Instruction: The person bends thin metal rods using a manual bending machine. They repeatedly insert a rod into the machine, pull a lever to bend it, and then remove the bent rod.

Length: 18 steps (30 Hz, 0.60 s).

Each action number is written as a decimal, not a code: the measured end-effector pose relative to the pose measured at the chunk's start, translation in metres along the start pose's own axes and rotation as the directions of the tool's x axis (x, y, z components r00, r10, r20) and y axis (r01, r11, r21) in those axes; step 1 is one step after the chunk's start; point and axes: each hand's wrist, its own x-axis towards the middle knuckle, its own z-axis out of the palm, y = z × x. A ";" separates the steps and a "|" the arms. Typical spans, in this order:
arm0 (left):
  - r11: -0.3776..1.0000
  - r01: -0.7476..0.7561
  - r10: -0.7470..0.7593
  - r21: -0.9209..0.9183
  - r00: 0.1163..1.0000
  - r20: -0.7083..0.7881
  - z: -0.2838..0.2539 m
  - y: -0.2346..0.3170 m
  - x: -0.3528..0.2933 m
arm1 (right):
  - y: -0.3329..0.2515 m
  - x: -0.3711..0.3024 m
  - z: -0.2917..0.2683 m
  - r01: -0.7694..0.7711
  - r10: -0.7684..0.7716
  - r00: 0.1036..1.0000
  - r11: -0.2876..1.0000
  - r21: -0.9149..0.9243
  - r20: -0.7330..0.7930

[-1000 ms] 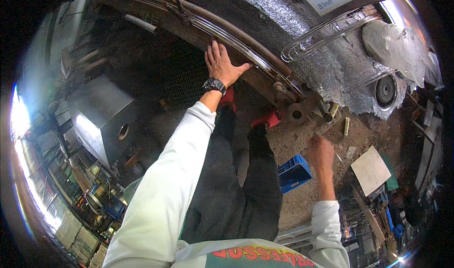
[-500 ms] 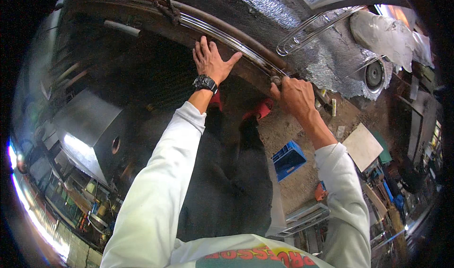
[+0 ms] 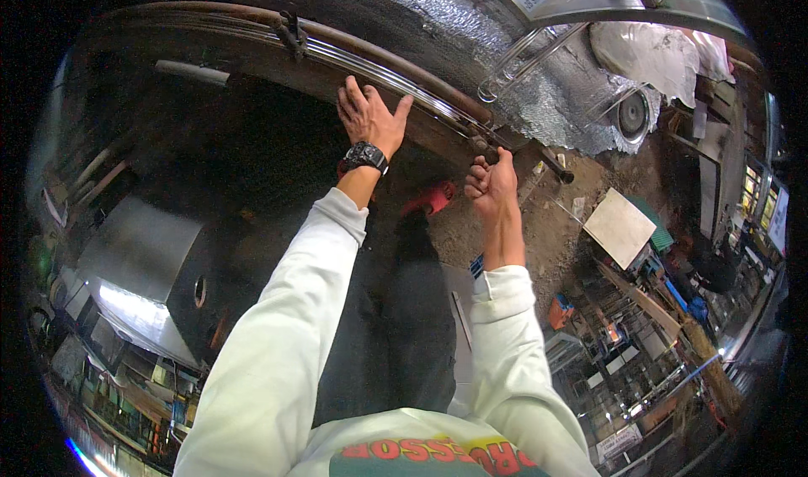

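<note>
A bundle of thin shiny metal rods (image 3: 380,74) lies along a long rusty pipe (image 3: 421,79) on a dark beam. Farther left, a dark metal clamp (image 3: 292,37) grips the bundle. My left hand (image 3: 370,125) is open, fingers spread, its fingertips at the beam's near side just below the rods. At the rods' right end my right hand (image 3: 493,184) is closed, thumb on top, beside a dark metal fitting (image 3: 481,146). Its curled fingers hide whatever they hold. Just right of it, a short dark bar with a round end (image 3: 566,175) sticks out.
Crumpled silver foil sheeting (image 3: 539,115) covers the surface beyond the rods, with bent metal rods (image 3: 505,73) on it. A pale square board (image 3: 619,227) lies at the right. A grey metal box (image 3: 143,250) stands at the left. My red shoe (image 3: 438,197) shows below the beam.
My right hand has drawn back toward me and slightly left from the rods' end, its wrist turned. My left hand has shifted a little lower. The whole view has turned slightly.
</note>
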 end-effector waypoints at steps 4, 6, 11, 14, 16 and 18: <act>0.999 0.042 -0.040 -0.027 0.996 0.077 -0.001 -0.007 -0.003 | -0.039 -0.027 -0.017 0.156 -0.369 0.929 0.401 -0.903 -0.003; 0.997 0.058 -0.055 -0.058 0.997 0.057 -0.004 -0.009 -0.004 | -0.068 -0.048 -0.026 0.321 -0.758 0.571 -0.148 -0.936 0.316; 0.974 0.109 -0.118 -0.198 0.992 -0.035 -0.004 -0.012 0.012 | -0.143 -0.033 -0.071 0.650 -0.601 0.589 -0.045 -0.759 0.540; 0.960 0.130 -0.142 -0.246 0.989 -0.031 -0.008 0.013 0.013 | -0.146 0.015 -0.131 0.715 -0.399 0.691 0.252 -0.652 0.603; 0.959 0.133 -0.142 -0.249 0.990 -0.018 -0.008 0.009 0.012 | -0.130 0.031 -0.143 0.757 -0.419 0.653 0.361 -0.544 0.630; 0.985 -0.001 -0.008 -0.170 0.999 -0.051 -0.014 -0.004 0.010 | -0.113 0.039 -0.148 0.810 -0.535 0.586 0.368 -0.457 0.608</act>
